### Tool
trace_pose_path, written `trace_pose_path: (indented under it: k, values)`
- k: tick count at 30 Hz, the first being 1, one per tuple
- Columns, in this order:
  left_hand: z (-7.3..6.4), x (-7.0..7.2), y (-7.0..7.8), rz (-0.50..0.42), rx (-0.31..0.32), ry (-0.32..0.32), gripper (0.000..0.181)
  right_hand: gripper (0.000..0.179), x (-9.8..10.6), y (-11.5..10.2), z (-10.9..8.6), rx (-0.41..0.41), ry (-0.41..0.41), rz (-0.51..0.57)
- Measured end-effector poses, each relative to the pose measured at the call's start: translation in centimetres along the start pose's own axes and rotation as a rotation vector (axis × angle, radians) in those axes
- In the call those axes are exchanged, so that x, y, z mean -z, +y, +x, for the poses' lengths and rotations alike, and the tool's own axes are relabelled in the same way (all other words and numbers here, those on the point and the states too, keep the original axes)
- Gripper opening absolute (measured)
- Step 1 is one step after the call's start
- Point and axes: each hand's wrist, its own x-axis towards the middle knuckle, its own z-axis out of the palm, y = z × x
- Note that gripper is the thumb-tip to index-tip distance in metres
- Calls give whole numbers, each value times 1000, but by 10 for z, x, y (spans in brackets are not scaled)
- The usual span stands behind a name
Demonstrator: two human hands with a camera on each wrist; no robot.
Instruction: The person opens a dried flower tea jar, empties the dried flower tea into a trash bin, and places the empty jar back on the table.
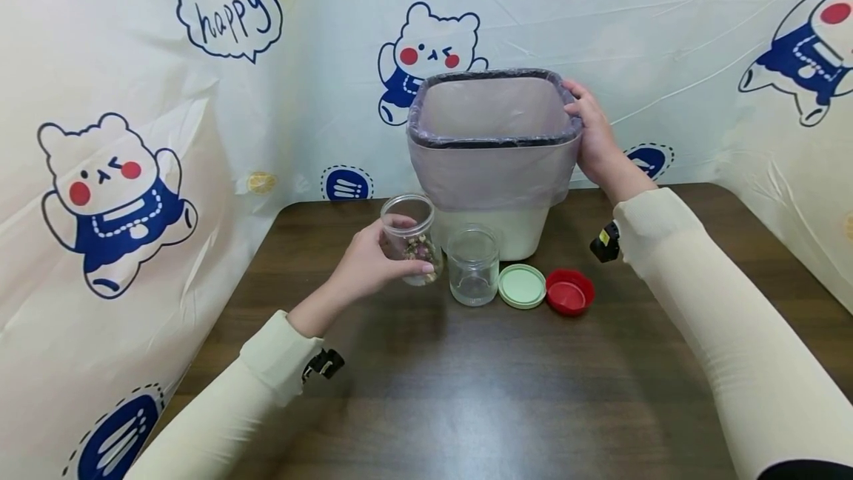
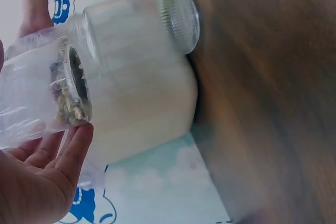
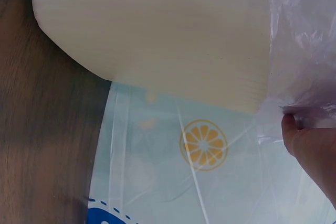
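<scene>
My left hand holds a clear jar upright, slightly above the table. Small dried flower buds lie in its bottom. An open clear glass jar stands just to its right. Behind them is a cream trash can, lined with a translucent purplish bag folded over its rim. My right hand grips the can's right rim, with fingers over the edge. In the right wrist view, its thumb presses the bag from outside.
A light green lid and a red lid lie beside the glass jar on the dark wooden table. A printed cloth with cartoon bears hangs behind and at the sides.
</scene>
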Motion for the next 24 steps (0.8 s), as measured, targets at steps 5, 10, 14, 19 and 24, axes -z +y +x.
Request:
trace_pose_path:
  k: [5, 10, 14, 19, 24]
  values:
    - [4, 10, 3, -39, 14, 36, 66, 56, -1, 0, 1, -2, -4, 0]
    - [8, 20, 4, -43, 32, 71, 67, 56, -1, 0, 1, -7, -1, 11]
    - [13, 27, 6, -39, 38, 95, 62, 56, -1, -1, 1, -9, -3, 14]
    - [18, 36, 8, -11, 38, 128, 57, 57, -1, -1, 0, -15, -5, 11]
    - [23, 45, 12, -4, 11, 175, 56, 57, -1, -1, 0, -18, -1, 15]
